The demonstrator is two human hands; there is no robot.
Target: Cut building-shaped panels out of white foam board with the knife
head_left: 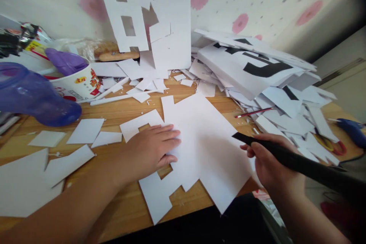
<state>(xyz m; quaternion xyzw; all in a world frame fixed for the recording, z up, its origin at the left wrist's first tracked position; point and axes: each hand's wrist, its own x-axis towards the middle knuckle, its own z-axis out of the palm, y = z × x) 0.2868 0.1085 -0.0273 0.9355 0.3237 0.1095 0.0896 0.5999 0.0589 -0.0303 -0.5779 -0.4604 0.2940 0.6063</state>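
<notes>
My left hand lies flat with its fingers stretched out on a white foam board sheet with cut notches and rectangular openings. To the right, my right hand is closed around a long black utility knife. The knife's slanted dark tip sits at the right edge of the white board, and I cannot tell whether it touches. That board lies on the wooden table and its lower corner sticks out past the front edge. Behind it stands an upright white board with window-like cutouts.
Loose white offcuts lie at left. At right is a pile of white boards, with a red pencil, scissors and a blue glue gun. A purple bottle and a paper cup stand at back left.
</notes>
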